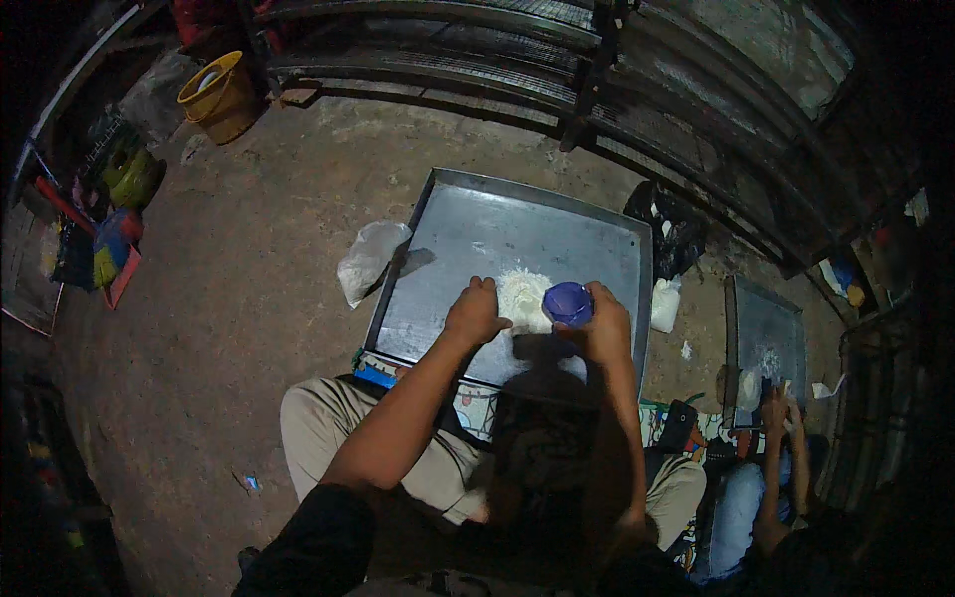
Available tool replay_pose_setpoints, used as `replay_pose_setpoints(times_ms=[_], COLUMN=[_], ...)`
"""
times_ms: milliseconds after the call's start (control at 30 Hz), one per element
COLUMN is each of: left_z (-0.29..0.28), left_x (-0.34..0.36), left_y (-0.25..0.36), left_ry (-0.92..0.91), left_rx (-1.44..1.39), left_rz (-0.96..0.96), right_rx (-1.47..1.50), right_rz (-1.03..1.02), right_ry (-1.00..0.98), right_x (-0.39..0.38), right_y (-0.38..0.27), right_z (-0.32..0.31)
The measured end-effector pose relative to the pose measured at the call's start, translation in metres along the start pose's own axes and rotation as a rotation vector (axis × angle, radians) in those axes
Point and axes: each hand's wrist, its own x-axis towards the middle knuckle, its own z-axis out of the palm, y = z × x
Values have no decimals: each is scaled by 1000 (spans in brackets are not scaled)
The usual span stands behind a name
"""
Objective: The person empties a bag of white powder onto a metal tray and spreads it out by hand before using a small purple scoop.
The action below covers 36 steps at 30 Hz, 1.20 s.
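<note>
Nearest: your two trouser legs (323, 428), tan, folded at the near edge of the tray, over one patterned cloth (476, 410).

Left hand (476, 316), one: yours, fingers loosely curled at the left border of the powder; whether it pinched anything could not be told.

Right hand (605, 328), one: yours, closed around one purple plastic cup (568, 303), just right of the powder; its contents were unclear.

White powder (524, 289), one heap, loose, near the middle of the tray.

Metal tray (557, 224), shallow and rimmed, on the floor.

Hazards, as judged: a jolt or tilt of your right wrist could have spilled whatever the cup held; a sweep of your left hand could have scattered the heap; your shadow, falling across its near side, could have hidden a miss.

Right of you: one co-worker's pair of hands (781, 416) at a second, smaller tray (771, 323).

Beside your tray: three bags, namely one pale plastic bag (371, 261) left, one black plastic bag (668, 224) and one small white bag (665, 304) right.

Farthest: one yellow bucket (219, 104) and one dark slatted rack (438, 65).
</note>
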Motion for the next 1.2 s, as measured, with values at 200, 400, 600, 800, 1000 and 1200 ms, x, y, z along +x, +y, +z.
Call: replay_pose_setpoints(times_ms=[200, 400, 600, 800, 1000, 1200], left_z=[1, 10, 14, 15, 16, 17], left_x=[-3, -2, -2, -2, -3, -3], left_y=[3, 1, 3, 5, 4, 4], left_ry=[-74, -10, 3, -1, 7, 32], left_rx=[129, 200, 118, 135, 155, 160], left_rz=[96, 151, 118, 120, 135, 136], right_rx=[-111, -98, -105, -157, -149, -169], right_rz=[31, -35, -8, 6, 4, 23], right_ry=[-21, -32, -41, -32, -41, -62], right_x=[2, 1, -1, 1, -1, 0], right_y=[-3, 2, -9, -10, -13, -12], right_z=[1, 2, -2, -1, -1, -2])
